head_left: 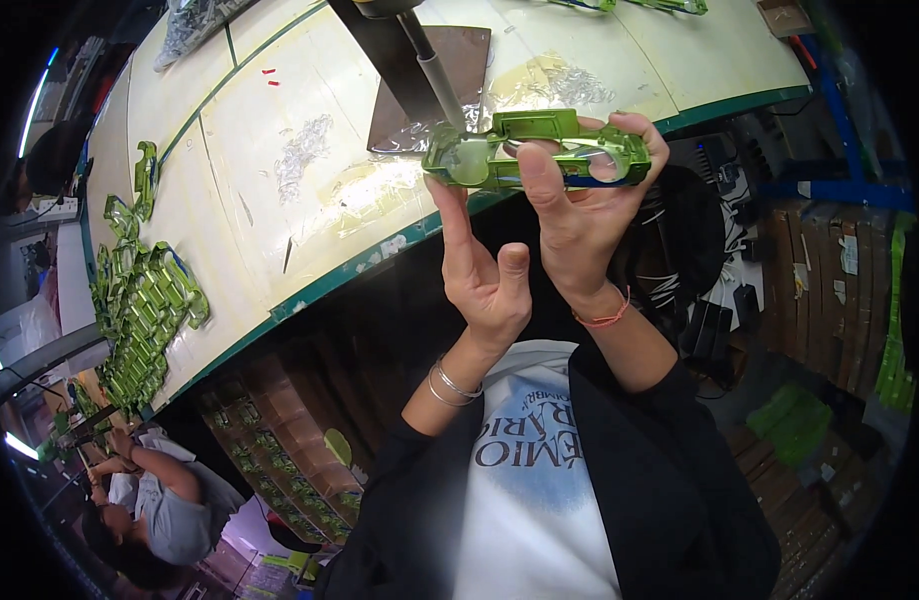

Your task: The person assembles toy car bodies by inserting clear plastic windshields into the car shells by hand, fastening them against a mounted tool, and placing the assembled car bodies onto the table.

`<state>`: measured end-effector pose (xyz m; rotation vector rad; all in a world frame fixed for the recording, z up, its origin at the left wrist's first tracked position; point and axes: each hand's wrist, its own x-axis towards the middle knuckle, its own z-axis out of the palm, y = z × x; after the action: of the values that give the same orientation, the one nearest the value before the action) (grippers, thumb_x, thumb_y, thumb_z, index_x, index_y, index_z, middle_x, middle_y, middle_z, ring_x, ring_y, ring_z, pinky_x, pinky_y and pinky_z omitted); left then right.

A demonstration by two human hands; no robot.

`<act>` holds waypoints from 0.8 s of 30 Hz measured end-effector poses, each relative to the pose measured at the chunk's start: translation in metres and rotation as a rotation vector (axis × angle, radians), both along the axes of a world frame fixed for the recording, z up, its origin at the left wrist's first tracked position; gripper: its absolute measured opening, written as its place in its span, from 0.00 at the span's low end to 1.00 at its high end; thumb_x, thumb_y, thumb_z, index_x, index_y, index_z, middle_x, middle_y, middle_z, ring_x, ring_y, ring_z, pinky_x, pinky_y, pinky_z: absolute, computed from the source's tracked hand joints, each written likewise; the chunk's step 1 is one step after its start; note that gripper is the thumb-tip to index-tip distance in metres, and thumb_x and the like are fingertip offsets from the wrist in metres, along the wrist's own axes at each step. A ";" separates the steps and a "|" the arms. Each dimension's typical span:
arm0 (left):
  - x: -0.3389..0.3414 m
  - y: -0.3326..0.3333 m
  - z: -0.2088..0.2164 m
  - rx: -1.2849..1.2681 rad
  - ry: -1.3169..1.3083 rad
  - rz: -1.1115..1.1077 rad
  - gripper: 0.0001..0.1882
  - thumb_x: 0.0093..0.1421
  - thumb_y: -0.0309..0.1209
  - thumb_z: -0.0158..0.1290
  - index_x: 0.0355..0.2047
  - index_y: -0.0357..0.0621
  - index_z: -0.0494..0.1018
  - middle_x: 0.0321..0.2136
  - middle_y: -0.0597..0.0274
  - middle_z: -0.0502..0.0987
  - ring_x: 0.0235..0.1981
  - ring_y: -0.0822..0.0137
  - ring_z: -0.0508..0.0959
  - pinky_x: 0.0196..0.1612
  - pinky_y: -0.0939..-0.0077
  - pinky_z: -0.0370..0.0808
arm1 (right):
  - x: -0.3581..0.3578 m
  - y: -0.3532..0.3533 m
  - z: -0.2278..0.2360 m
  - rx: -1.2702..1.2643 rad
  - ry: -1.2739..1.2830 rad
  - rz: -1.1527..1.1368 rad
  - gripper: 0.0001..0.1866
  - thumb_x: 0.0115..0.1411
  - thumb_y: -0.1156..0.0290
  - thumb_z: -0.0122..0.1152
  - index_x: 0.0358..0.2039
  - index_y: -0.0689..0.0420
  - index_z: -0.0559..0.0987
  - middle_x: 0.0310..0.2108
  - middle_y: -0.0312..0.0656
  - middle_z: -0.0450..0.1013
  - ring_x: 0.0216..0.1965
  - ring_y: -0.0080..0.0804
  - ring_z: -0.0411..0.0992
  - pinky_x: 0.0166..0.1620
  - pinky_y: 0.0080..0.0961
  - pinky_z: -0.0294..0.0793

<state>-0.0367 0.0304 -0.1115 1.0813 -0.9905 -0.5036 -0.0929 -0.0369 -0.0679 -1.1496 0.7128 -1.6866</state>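
Observation:
A shiny green plastic housing [512, 172] with round openings and a raised flap [536, 124] is held up level, just off the table's near edge. My right hand [590, 215] grips its right part, thumb on the near side and fingers wrapped around the end. My left hand [480, 275] holds the left end from below with its fingertips, its thumb standing apart from the part. A grey metal rod [441, 90] of a machine comes down at the housing's left end; whether it touches cannot be told.
Behind the rod lies a dark brown mat [470, 55] on the cream, green-edged table [250, 215]. Several similar green housings [145, 300] are piled at the left. Clear plastic bits [305, 150] are scattered about. A co-worker [170, 500] is at lower left; cardboard boxes [830, 270] stand right.

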 end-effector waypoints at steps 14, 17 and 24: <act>-0.001 -0.001 0.001 -0.112 0.029 -0.021 0.50 0.67 0.42 0.57 0.70 0.20 0.39 0.72 0.33 0.48 0.73 0.51 0.52 0.72 0.64 0.50 | -0.005 -0.002 0.002 -0.048 0.010 0.008 0.44 0.53 0.83 0.74 0.59 0.54 0.51 0.49 0.45 0.63 0.45 0.32 0.77 0.46 0.24 0.84; 0.001 0.000 0.003 -0.086 0.015 -0.032 0.49 0.68 0.42 0.57 0.70 0.20 0.40 0.71 0.33 0.49 0.73 0.52 0.54 0.72 0.64 0.51 | -0.005 -0.002 0.001 -0.050 0.005 0.003 0.43 0.54 0.83 0.73 0.60 0.54 0.51 0.49 0.44 0.64 0.45 0.31 0.77 0.46 0.23 0.84; 0.000 -0.003 -0.001 -0.135 0.004 -0.017 0.48 0.68 0.41 0.56 0.70 0.21 0.40 0.71 0.33 0.50 0.72 0.52 0.55 0.71 0.66 0.53 | -0.005 -0.004 0.001 -0.050 -0.026 0.047 0.42 0.55 0.84 0.72 0.59 0.54 0.52 0.50 0.44 0.64 0.45 0.30 0.77 0.44 0.21 0.85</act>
<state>-0.0367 0.0278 -0.1121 0.9519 -1.0161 -0.4460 -0.0979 -0.0413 -0.0673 -1.1687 0.6263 -1.6850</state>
